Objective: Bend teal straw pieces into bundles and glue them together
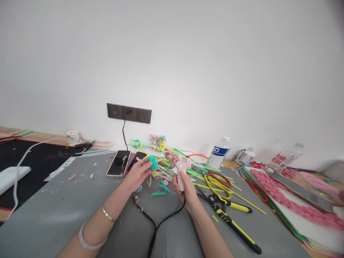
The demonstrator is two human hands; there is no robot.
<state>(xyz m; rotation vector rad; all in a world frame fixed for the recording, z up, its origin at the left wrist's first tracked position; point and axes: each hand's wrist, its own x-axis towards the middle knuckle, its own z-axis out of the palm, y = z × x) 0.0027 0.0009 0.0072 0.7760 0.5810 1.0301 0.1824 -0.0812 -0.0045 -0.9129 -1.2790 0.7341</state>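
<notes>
Between the fingertips of my left hand (139, 172) is a small teal ribbed piece (153, 162), held up above the table. My right hand (186, 188) is wrapped round the grip of a pale pink glue gun (182, 167). Its nozzle end, crusted with brownish residue, points left toward the teal piece but stays apart from it. From the grip a black cord (172, 215) runs down over the grey table mat (118, 211). Bent teal pipe cleaners (159, 191) lie beneath and between my hands.
Yellow-handled pliers (228, 215) and scissors (220, 186) lie right of my right hand among yellow and green strips. Two phones (118, 164) rest left. Small colourful figures (158, 142) and a white-blue bottle (219, 153) stand by the wall. Pink braided material (292, 200) lies far right.
</notes>
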